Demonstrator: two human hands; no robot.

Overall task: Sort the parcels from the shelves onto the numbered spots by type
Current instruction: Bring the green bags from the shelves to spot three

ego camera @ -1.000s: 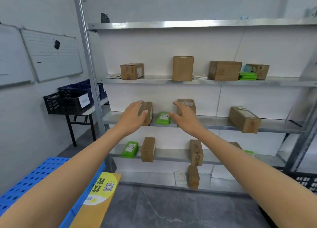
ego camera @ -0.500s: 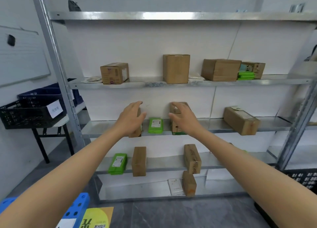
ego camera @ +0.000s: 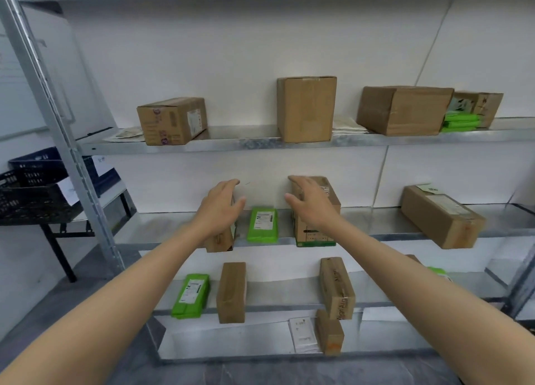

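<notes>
A metal shelving unit [ego camera: 260, 146] holds brown cardboard boxes and green mailer bags on several levels. On the middle shelf a green mailer [ego camera: 263, 225] lies flat between two small brown boxes. My left hand [ego camera: 221, 206] is open, in front of the left small box [ego camera: 221, 240], and hides most of it. My right hand [ego camera: 309, 203] is open, in front of the right small box [ego camera: 324, 228]. Whether either hand touches its box is unclear. Both arms reach out from the bottom corners.
The upper shelf carries a taped box [ego camera: 172, 120], a tall box [ego camera: 306, 108], a wide box [ego camera: 402, 109] and green mailers [ego camera: 460, 121]. A long box [ego camera: 441, 215] overhangs the middle shelf at right. Lower shelves hold more parcels. Black crates [ego camera: 31, 193] sit on a table at left.
The camera has come closer to the shelves, so they fill the view. Both hands have reached further in, level with the middle shelf, still open on either side of the green mailer.
</notes>
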